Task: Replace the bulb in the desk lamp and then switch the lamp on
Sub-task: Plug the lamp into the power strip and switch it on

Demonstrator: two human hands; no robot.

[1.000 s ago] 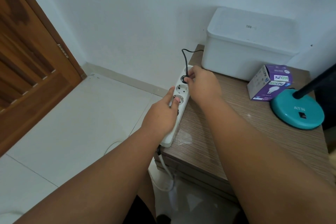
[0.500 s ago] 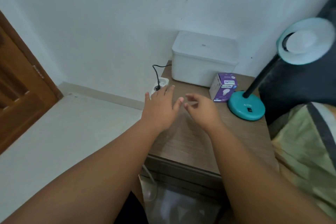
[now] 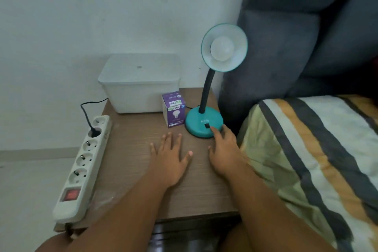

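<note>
A teal desk lamp (image 3: 201, 122) stands on the wooden bedside table (image 3: 133, 170). Its shade faces me with a white bulb (image 3: 222, 49) in it, unlit. My right hand (image 3: 224, 149) rests at the lamp's round base, forefinger stretched onto it just beside the black switch (image 3: 207, 126). My left hand (image 3: 170, 157) lies flat on the table, fingers spread, holding nothing. The lamp's black plug (image 3: 94, 130) sits in a white power strip (image 3: 81, 168) along the table's left edge. A purple bulb box (image 3: 173, 111) stands left of the base.
A white lidded plastic box (image 3: 141, 82) fills the table's back. A bed with a striped sheet (image 3: 317, 159) and a dark grey headboard (image 3: 306, 26) borders the right. The strip's red rocker switch (image 3: 70, 194) sits at its near end. Wall behind, tiled floor at left.
Both hands left the power strip and plug and moved right. The right hand reached the lamp base; the left settled flat on the table. My view swung right and down.
</note>
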